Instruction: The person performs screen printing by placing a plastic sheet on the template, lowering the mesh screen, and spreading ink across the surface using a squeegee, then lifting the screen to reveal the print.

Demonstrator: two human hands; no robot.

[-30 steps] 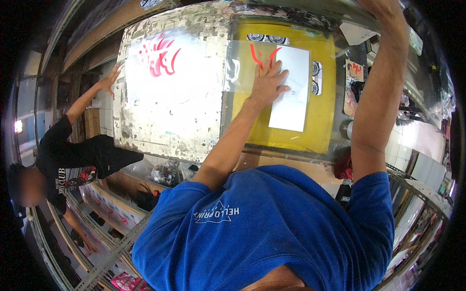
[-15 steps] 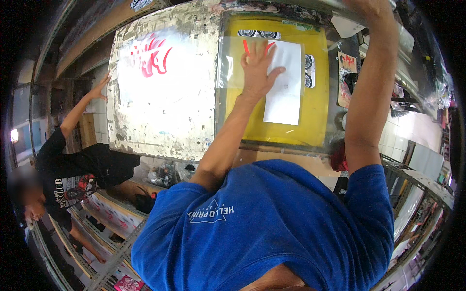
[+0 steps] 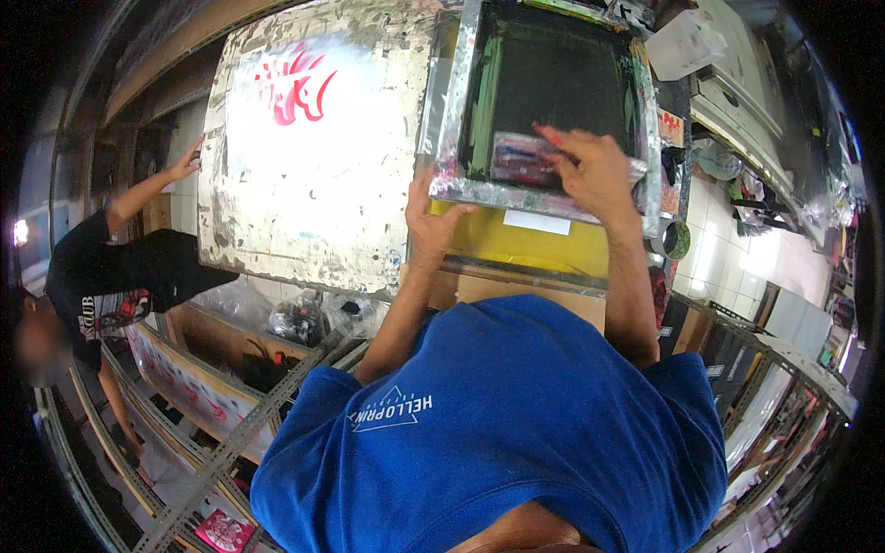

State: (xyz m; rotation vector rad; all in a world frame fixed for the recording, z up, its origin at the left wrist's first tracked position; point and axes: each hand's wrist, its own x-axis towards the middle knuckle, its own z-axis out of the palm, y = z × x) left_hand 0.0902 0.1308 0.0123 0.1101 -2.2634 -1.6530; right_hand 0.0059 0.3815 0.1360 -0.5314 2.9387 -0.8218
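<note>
A screen printing frame [image 3: 553,195] with dark mesh and paint-stained edges lies over the yellow board [image 3: 553,253]. My left hand [image 3: 430,226] grips its near left corner, thumb along the near edge and fingers at the left side. On the mesh near that edge, my right hand [image 3: 595,175] is closed on a squeegee [image 3: 521,157], which is blurred by motion. Red colour shows by the right hand's fingertips. The end of a white paper sheet [image 3: 536,222] sticks out from under the frame; the rest of it is hidden.
Left of the frame is a worn white board [image 3: 304,221] with a red printed design [image 3: 300,92]. A co-worker in a black shirt [image 3: 97,304] stands at the left, one hand on that board's edge. Metal shelving [image 3: 221,470] runs below left, and a round container [image 3: 676,241] stands at the right.
The screen frame has come down over the yellow board and paper. My left hand went from the sheet to the frame's corner. My right hand came from the far right down onto the squeegee.
</note>
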